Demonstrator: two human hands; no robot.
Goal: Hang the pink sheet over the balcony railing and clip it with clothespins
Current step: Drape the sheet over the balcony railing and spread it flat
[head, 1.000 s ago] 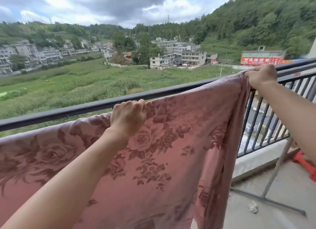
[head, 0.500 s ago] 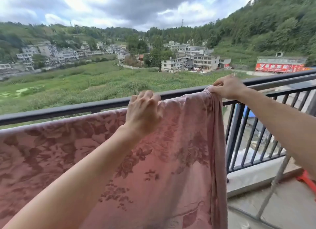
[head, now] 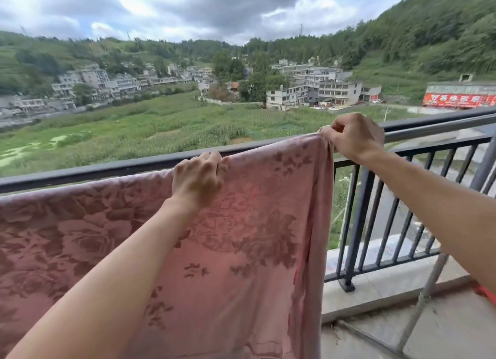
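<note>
The pink sheet [head: 241, 251], patterned with darker roses, hangs down the near side of the dark balcony railing [head: 107, 169]. Its top edge lies along the rail. My left hand [head: 198, 177] grips the sheet's top edge at the rail, fingers curled over it. My right hand [head: 354, 137] pinches the sheet's upper right corner against the rail. The sheet's right edge hangs bunched straight down below that corner. No clothespin is visible.
To the right the railing's vertical bars [head: 389, 213] stand bare above a concrete ledge [head: 375, 286]. A slanted metal pole [head: 426, 294] leans on the balcony floor at the right. A red object [head: 487, 294] shows at the right edge.
Both hands have slid left along the rail with the sheet's top edge. The sheet's right corner now sits further left, and the cloth hangs narrower and more bunched at its right side.
</note>
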